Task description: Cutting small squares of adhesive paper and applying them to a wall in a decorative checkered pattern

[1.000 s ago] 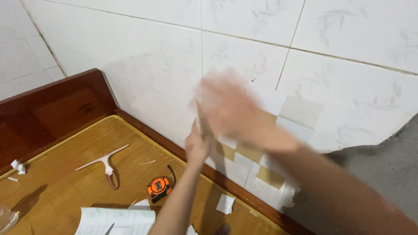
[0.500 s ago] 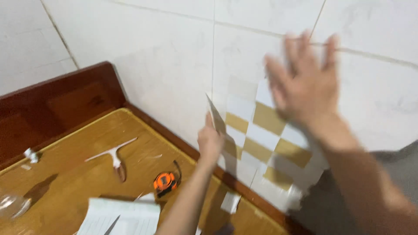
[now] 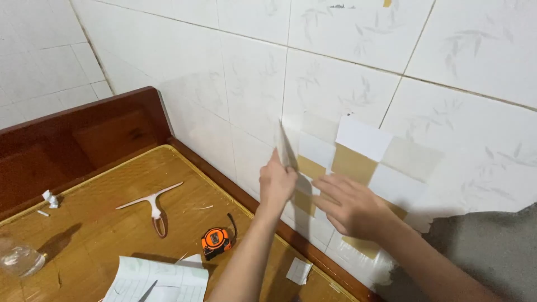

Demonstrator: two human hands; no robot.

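Left hand (image 3: 277, 182) pinches shut on the peeled edge of a thin, floppy white-and-tan checked wall sticker sheet (image 3: 358, 162); beside that grip, the right hand (image 3: 349, 207) presses flat, fingers spread. It looks light and easily creased; best held at its edges.

Glossy ceramic wall tiles (image 3: 335, 84), matt checkered sticker sheet (image 3: 358, 162), varnished wooden table (image 3: 100, 223).

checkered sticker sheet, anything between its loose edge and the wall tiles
Nothing visible does. The left hand holds the loose edge of the checkered sticker sheet lifted off the tiled wall, and the gap behind looks bare. The right hand lies flat on the stuck part, beside that edge, not under it.
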